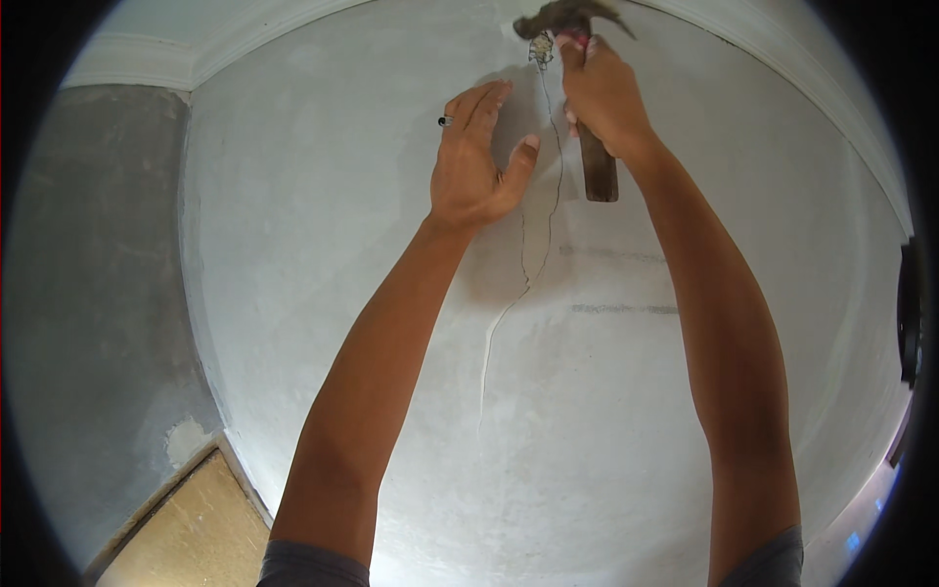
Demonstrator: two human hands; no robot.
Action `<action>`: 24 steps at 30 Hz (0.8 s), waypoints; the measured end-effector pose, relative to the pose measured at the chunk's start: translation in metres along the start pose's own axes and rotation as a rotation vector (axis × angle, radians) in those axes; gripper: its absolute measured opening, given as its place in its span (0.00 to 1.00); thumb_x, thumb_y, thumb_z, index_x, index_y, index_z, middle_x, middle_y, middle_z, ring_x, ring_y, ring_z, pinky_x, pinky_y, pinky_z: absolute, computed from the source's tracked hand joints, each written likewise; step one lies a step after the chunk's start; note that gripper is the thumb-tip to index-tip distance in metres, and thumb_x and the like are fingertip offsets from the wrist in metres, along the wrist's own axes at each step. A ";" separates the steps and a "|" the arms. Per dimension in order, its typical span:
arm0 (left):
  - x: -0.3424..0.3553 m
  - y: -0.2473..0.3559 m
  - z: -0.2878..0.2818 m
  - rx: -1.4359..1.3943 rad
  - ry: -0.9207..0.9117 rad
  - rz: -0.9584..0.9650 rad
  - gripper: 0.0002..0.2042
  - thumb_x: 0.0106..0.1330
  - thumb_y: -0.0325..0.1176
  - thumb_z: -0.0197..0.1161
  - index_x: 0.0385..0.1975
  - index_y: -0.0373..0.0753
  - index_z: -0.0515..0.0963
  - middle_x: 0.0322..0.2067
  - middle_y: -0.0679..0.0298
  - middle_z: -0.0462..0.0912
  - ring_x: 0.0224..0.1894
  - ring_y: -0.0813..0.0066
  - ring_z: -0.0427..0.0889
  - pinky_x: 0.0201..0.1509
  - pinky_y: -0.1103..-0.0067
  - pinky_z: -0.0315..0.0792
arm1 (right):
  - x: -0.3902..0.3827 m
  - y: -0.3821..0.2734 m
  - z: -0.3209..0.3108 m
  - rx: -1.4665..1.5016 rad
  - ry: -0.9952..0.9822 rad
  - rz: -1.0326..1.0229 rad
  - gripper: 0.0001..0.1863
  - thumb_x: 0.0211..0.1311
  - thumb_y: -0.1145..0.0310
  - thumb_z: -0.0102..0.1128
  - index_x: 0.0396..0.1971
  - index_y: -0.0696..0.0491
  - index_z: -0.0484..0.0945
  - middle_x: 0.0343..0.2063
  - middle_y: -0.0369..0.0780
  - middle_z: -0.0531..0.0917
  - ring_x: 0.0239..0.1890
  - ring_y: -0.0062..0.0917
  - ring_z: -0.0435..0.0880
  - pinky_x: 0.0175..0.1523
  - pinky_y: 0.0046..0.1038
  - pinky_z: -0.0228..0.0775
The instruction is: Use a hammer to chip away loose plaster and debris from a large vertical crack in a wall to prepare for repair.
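Head view: a rough hole [541, 53] tops the crack [560, 168]; below, just thin lines.
Right hand [604, 98] grips the hammer [599, 171]; left hand [472, 166] is empty, thumb spread.

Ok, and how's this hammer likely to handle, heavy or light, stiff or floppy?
The hammer will probably feel top-heavy, since its metal-looking head sits at one end. It should stay stiff: the dark handle runs straight below your right hand. Laid down, it likely won't roll far, given the curved claw.
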State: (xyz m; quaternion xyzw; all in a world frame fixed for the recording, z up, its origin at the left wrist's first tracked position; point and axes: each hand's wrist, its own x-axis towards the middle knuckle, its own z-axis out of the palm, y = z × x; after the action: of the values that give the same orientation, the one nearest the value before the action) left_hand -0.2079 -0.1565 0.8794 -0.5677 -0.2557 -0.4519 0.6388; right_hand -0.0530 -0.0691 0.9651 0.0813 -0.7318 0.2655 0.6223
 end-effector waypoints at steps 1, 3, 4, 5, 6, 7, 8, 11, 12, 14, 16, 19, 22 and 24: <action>0.000 0.000 0.000 -0.012 0.004 -0.003 0.28 0.59 0.35 0.66 0.57 0.24 0.75 0.56 0.45 0.79 0.59 0.44 0.75 0.64 0.62 0.71 | -0.001 -0.001 -0.001 -0.007 -0.010 0.012 0.20 0.77 0.54 0.51 0.38 0.60 0.71 0.22 0.38 0.74 0.17 0.23 0.75 0.21 0.32 0.73; 0.000 0.000 0.000 0.002 0.002 0.008 0.28 0.59 0.35 0.66 0.58 0.24 0.75 0.57 0.45 0.78 0.59 0.44 0.75 0.64 0.62 0.71 | -0.003 -0.004 -0.002 -0.017 -0.028 0.030 0.20 0.77 0.54 0.50 0.37 0.60 0.71 0.22 0.38 0.74 0.16 0.23 0.75 0.21 0.32 0.73; 0.000 -0.001 -0.001 0.017 -0.028 -0.019 0.28 0.59 0.35 0.66 0.58 0.24 0.75 0.57 0.45 0.78 0.59 0.44 0.74 0.64 0.61 0.71 | -0.005 -0.006 -0.003 -0.015 -0.029 0.029 0.20 0.77 0.54 0.50 0.37 0.60 0.71 0.22 0.38 0.74 0.16 0.23 0.75 0.21 0.32 0.73; 0.000 0.000 -0.001 0.020 -0.013 -0.002 0.28 0.59 0.35 0.66 0.58 0.24 0.75 0.57 0.45 0.78 0.59 0.44 0.74 0.64 0.61 0.71 | -0.007 -0.007 -0.005 -0.052 0.008 0.013 0.20 0.77 0.54 0.51 0.37 0.60 0.71 0.22 0.38 0.74 0.16 0.23 0.74 0.21 0.32 0.73; 0.000 0.000 -0.001 0.012 -0.021 -0.009 0.28 0.60 0.35 0.66 0.58 0.23 0.75 0.57 0.44 0.78 0.59 0.43 0.74 0.64 0.61 0.71 | -0.008 -0.008 -0.005 -0.092 0.046 -0.006 0.20 0.77 0.54 0.51 0.37 0.60 0.71 0.22 0.38 0.74 0.16 0.23 0.74 0.21 0.32 0.72; 0.000 0.001 -0.001 0.006 -0.044 -0.031 0.28 0.60 0.36 0.66 0.57 0.23 0.74 0.57 0.44 0.78 0.59 0.43 0.74 0.65 0.61 0.70 | -0.010 -0.008 -0.005 -0.095 0.045 -0.012 0.20 0.77 0.54 0.51 0.37 0.60 0.71 0.22 0.38 0.74 0.16 0.23 0.74 0.21 0.32 0.72; 0.001 0.001 -0.002 0.007 -0.023 -0.015 0.28 0.60 0.36 0.66 0.57 0.23 0.74 0.57 0.44 0.78 0.59 0.43 0.74 0.65 0.61 0.70 | -0.012 -0.007 -0.005 -0.059 0.059 -0.026 0.20 0.77 0.54 0.51 0.37 0.60 0.71 0.22 0.38 0.74 0.17 0.23 0.74 0.21 0.32 0.72; 0.000 0.002 -0.002 0.014 -0.035 -0.022 0.28 0.60 0.35 0.66 0.58 0.23 0.74 0.57 0.43 0.78 0.61 0.44 0.73 0.65 0.61 0.70 | -0.013 -0.003 -0.006 -0.041 0.015 -0.001 0.20 0.77 0.55 0.51 0.37 0.59 0.71 0.22 0.37 0.73 0.17 0.22 0.74 0.21 0.32 0.72; 0.000 0.002 -0.002 0.004 -0.039 -0.043 0.27 0.63 0.36 0.64 0.59 0.25 0.74 0.59 0.45 0.77 0.62 0.47 0.73 0.67 0.62 0.69 | -0.013 -0.001 -0.008 -0.060 -0.044 0.027 0.19 0.77 0.55 0.51 0.37 0.59 0.71 0.22 0.37 0.73 0.17 0.22 0.74 0.21 0.32 0.72; -0.001 0.001 -0.002 -0.002 -0.039 -0.061 0.26 0.66 0.36 0.62 0.61 0.27 0.74 0.61 0.47 0.76 0.63 0.50 0.73 0.68 0.63 0.68 | -0.012 0.003 -0.014 -0.017 -0.038 0.036 0.19 0.77 0.55 0.50 0.37 0.58 0.71 0.22 0.36 0.73 0.17 0.22 0.73 0.22 0.31 0.72; -0.001 -0.001 -0.002 0.012 -0.044 -0.084 0.25 0.67 0.36 0.63 0.61 0.28 0.74 0.63 0.48 0.75 0.63 0.51 0.73 0.68 0.65 0.68 | -0.012 0.007 -0.020 0.069 -0.036 0.058 0.18 0.77 0.54 0.50 0.37 0.57 0.70 0.22 0.35 0.72 0.17 0.22 0.73 0.22 0.31 0.72; 0.004 -0.008 0.002 0.090 -0.056 -0.121 0.25 0.68 0.35 0.63 0.62 0.30 0.74 0.64 0.50 0.74 0.63 0.53 0.73 0.68 0.65 0.68 | -0.013 0.012 -0.022 0.159 -0.034 0.080 0.18 0.76 0.54 0.50 0.38 0.56 0.70 0.22 0.35 0.71 0.17 0.21 0.72 0.23 0.30 0.72; 0.022 -0.020 0.008 0.075 -0.084 -0.177 0.28 0.64 0.36 0.66 0.62 0.29 0.74 0.63 0.46 0.74 0.65 0.48 0.69 0.68 0.64 0.68 | -0.013 0.011 -0.020 0.121 -0.027 0.036 0.17 0.77 0.54 0.49 0.38 0.54 0.69 0.22 0.34 0.70 0.17 0.20 0.71 0.24 0.30 0.72; 0.035 -0.029 0.012 0.036 -0.070 -0.185 0.26 0.66 0.36 0.65 0.63 0.33 0.74 0.64 0.51 0.74 0.64 0.52 0.70 0.64 0.67 0.72 | -0.012 0.011 -0.020 0.042 -0.167 0.111 0.17 0.77 0.53 0.50 0.39 0.54 0.69 0.22 0.33 0.70 0.18 0.18 0.71 0.24 0.30 0.72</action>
State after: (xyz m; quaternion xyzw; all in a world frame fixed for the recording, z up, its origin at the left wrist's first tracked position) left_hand -0.2145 -0.1540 0.9254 -0.5457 -0.3373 -0.4842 0.5950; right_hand -0.0377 -0.0525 0.9518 0.0754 -0.7788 0.3074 0.5416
